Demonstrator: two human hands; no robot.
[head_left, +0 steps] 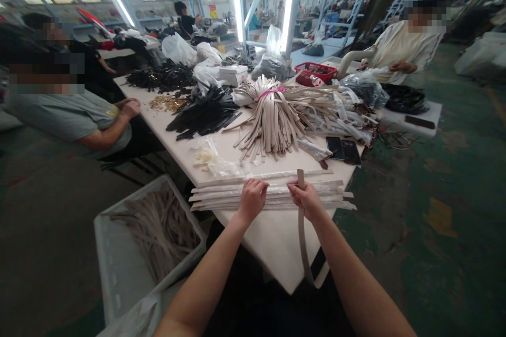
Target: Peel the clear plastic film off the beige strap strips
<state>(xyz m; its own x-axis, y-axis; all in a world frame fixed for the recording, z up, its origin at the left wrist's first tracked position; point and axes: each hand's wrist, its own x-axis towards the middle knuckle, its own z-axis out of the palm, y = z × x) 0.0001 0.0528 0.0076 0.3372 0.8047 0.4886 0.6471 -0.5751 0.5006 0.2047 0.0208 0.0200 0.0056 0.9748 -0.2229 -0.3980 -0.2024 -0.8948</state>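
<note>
My right hand (309, 201) grips a long beige strap (303, 242). One short end sticks up above the fingers; the rest hangs past the table edge and curls up at the bottom. My left hand (252, 200) has its fingers pinched together, and whatever is in them is too small to make out. Beneath both hands, several flat strips in clear plastic sleeves (221, 196) lie side by side across the table (272, 245). Farther back spreads a bundle of beige straps (272, 121), tied with a pink band (271, 92).
Black strips (207, 110), small gold-coloured pieces (168, 103) and crumpled clear plastic (213, 160) lie on the left. Two phones (343, 150) rest near the right edge. A bin (100, 253) of straps stands lower left. People sit at left (79, 121) and right (411, 52).
</note>
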